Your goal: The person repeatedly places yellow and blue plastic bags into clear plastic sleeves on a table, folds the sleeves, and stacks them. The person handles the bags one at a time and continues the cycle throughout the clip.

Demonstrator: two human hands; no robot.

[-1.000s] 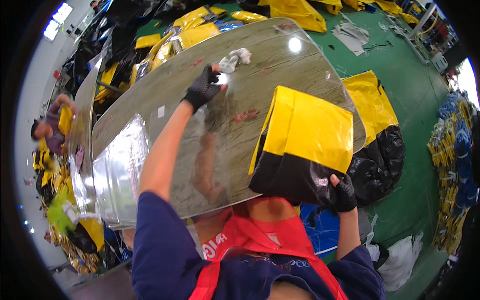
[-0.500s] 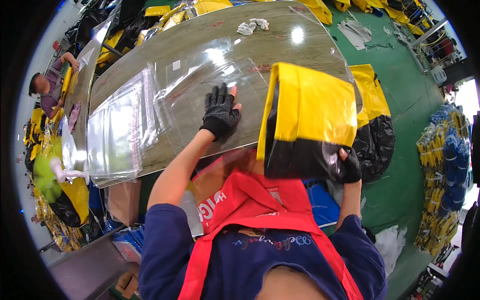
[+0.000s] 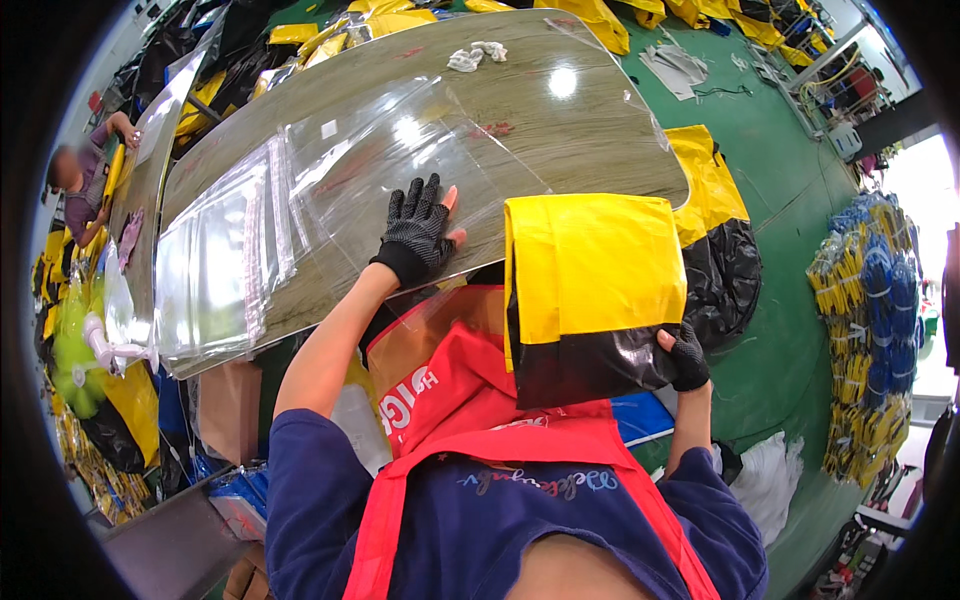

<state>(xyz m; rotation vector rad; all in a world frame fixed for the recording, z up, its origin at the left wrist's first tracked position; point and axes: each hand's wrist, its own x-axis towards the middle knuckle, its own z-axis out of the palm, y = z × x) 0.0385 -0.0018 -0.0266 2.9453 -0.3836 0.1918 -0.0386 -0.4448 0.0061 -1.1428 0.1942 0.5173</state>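
My left hand point(image 3: 420, 228), in a black fingerless glove, lies flat with fingers spread on a large clear plastic bag point(image 3: 400, 160) spread over the wood-grain table point(image 3: 560, 130). The bag's near edge hangs over the table's front edge toward my red apron. My right hand point(image 3: 685, 355), also gloved, grips the lower black corner of a folded yellow and black item point(image 3: 585, 280) held upright at the table's near right edge. A stack of clear plastic bags point(image 3: 215, 270) lies at the table's left end.
More yellow and black folded items point(image 3: 720, 230) are piled on the green floor to the right. A crumpled white cloth point(image 3: 475, 55) lies at the table's far edge. Another person point(image 3: 85, 190) sits at the far left. Blue and yellow bundles point(image 3: 870, 300) hang at right.
My left hand has drawn the clear bag from the far side of the table toward me and now presses it flat near the front edge. The yellow and black item stays in my right hand.
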